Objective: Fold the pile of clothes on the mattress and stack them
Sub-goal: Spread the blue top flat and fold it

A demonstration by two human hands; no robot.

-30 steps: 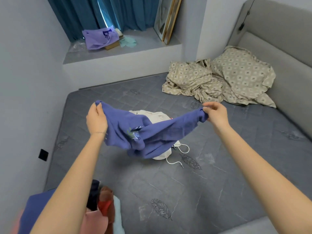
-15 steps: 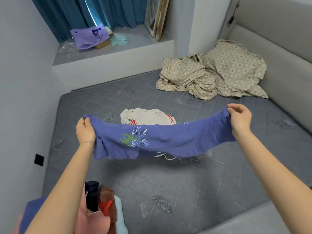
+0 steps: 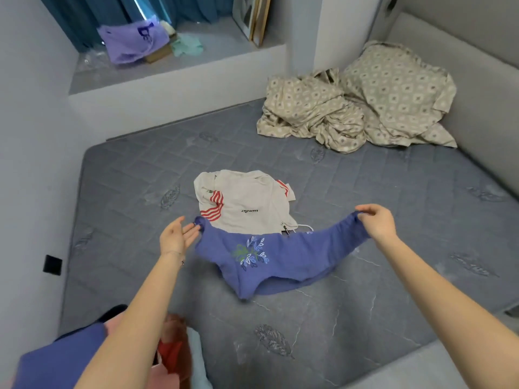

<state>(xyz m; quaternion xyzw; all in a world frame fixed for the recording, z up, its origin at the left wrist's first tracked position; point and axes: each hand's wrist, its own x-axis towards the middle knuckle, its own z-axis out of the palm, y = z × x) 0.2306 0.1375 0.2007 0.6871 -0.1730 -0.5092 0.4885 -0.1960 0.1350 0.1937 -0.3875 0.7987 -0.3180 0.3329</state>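
A blue garment (image 3: 276, 262) with a white and green leaf print sags onto the grey mattress (image 3: 393, 220) in the middle. My right hand (image 3: 375, 220) pinches its right corner and holds it up. My left hand (image 3: 177, 235) is beside its left corner with fingers spread, palm turned toward the cloth, not gripping it. Behind the blue garment lies a cream garment (image 3: 244, 202) with red stripes and a white drawstring. A pile of clothes (image 3: 171, 352) in red, pink, dark and blue sits at the near left, partly hidden by my left arm.
Crumpled beige patterned bedding (image 3: 359, 105) lies at the far right against the padded headboard (image 3: 477, 88). A window ledge (image 3: 174, 63) beyond the mattress holds a purple bag (image 3: 132, 42). A wall runs along the left side.
The blue garment, held stretched in the air by both hands, has dropped onto the mattress. My left hand has let go of its corner and opened; my right hand still holds its end.
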